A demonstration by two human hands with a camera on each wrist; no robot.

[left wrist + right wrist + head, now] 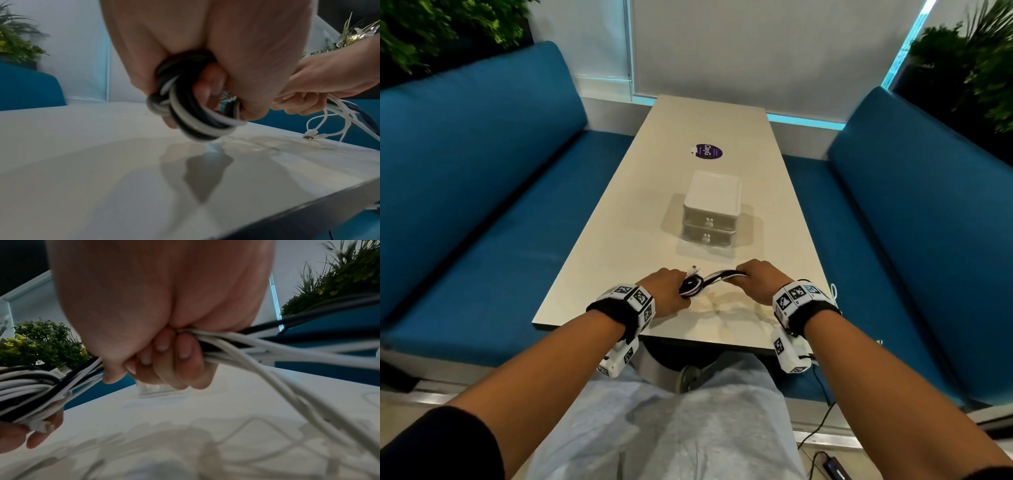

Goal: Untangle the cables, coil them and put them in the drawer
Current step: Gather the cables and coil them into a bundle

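- At lower centre of the head view, the left hand (pixel 666 291) grips a small coil (pixel 691 286) of black and white cables (pixel 722 275), fingers curled through its loops.
- The right hand (pixel 756 279) is fisted round the same bundle; the strands run level, left to right, between the two fists, just above the table (pixel 619 212).
- The drawer unit (pixel 710 209), both drawers closed, stands beyond the hands at frame centre, about equally near to either.
- Only the wrist views show loose white tails (pixel 277 369) trailing right of the right fist, with connectors (pixel 311 134) lying on the table.
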